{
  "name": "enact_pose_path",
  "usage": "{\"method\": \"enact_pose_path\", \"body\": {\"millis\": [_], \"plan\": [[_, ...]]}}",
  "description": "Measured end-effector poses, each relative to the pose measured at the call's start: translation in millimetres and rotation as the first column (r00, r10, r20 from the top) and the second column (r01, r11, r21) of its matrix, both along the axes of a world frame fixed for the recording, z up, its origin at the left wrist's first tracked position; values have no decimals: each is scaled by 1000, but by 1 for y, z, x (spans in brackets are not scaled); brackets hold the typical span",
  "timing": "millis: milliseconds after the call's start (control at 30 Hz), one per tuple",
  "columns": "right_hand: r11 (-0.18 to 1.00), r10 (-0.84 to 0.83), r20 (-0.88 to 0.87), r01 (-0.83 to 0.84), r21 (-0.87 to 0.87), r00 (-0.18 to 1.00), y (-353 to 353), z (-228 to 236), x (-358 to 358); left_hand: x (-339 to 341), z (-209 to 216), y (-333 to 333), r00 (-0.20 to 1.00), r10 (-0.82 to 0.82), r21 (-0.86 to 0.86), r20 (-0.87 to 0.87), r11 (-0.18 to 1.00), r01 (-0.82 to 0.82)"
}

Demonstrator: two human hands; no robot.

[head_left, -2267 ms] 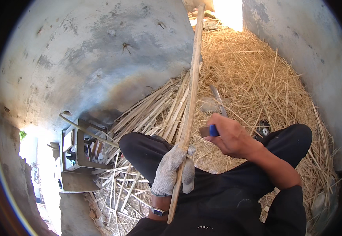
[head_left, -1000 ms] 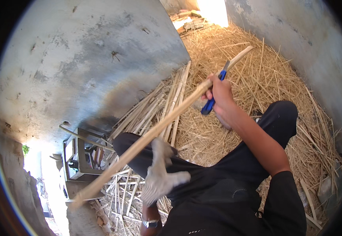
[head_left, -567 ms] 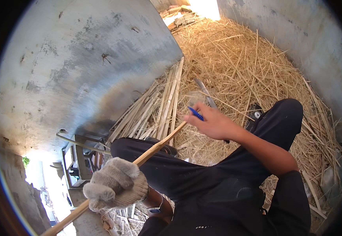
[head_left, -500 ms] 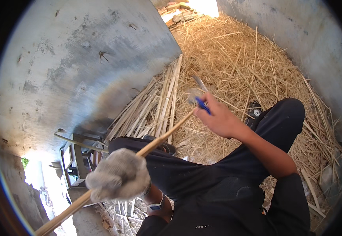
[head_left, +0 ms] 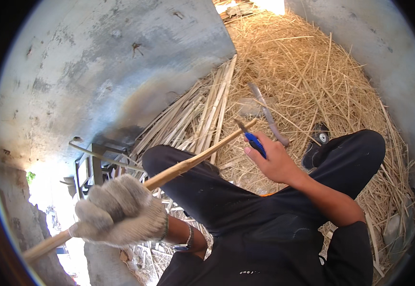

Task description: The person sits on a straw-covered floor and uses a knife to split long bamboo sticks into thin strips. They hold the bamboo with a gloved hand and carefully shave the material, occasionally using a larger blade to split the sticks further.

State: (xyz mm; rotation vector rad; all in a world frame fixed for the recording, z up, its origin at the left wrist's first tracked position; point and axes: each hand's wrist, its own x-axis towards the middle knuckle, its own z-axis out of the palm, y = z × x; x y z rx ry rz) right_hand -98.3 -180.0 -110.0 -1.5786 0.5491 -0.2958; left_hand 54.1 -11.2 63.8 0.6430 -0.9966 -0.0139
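Note:
My left hand [head_left: 121, 209], in a grey-white knitted work glove, is closed around a long pale wooden or bamboo stick [head_left: 193, 159]. The stick slants from the lower left up over my left knee, and its thinner end points away from me. In my bare right hand [head_left: 279, 162] is a blue-handled utility knife [head_left: 255, 144], held near that far end. Its blade tip overlaps the stick in the picture; whether they touch, I cannot tell. Beyond the hand, a long curved blade with a wooden handle [head_left: 268, 114] lies on the straw.
Loose straw and shavings [head_left: 312, 71] cover the floor between two grey walls [head_left: 136, 76]. Long split strips [head_left: 212, 105] lie in a bundle beside the left wall. A dark frame-like object [head_left: 90, 164] stands left of my bent left knee [head_left: 169, 162]. A dark shoe [head_left: 316, 143] shows near my right leg.
My right hand has drawn back and turned, so the knife and the stick's far end show plainly. The left glove sits lower with the stick. The view has shifted slightly.

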Motion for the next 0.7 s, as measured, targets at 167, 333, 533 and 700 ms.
{"method": "enact_pose_path", "body": {"millis": [167,333,533,700], "plan": [[700,12,125,-97,707,992,4,10,13,-32,-1,22,997,67,-65,25,996,-65],[483,-255,102,35,875,961,4,6,19,-41,-18,42,959,-130,52,253,991,121],[603,-356,180,78,794,917,-11,24,12,-11,-47,40,972,-233,950,-29,295,99],[700,-322,229,69,711,919,-25,39,20,-21,-67,13,298,-347,272,-889,124,954]]}}
